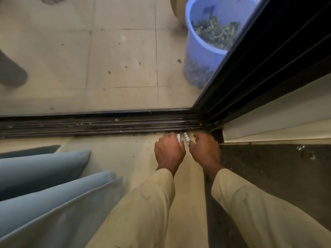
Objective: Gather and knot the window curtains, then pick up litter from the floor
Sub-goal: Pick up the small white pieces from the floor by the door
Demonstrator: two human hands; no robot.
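Observation:
Both my hands reach down to the floor beside the dark sliding-door track [100, 125]. My left hand [169, 152] is closed around a small white printed wrapper [178, 138]. My right hand [206, 151] pinches a second white printed wrapper [186, 138], which lies at the track's edge between the two hands. Blue-grey curtain folds [44, 178] hang at the lower left, loose, touching the floor. Cream sleeves cover both my forearms.
Beyond the glass, a blue bucket [202, 51] with dried green leaves stands on a tiled balcony floor [116, 59]. The black door frame [259, 68] runs diagonally at right, with a white wall edge [277, 122] and a dark speckled skirting [268, 169] below it.

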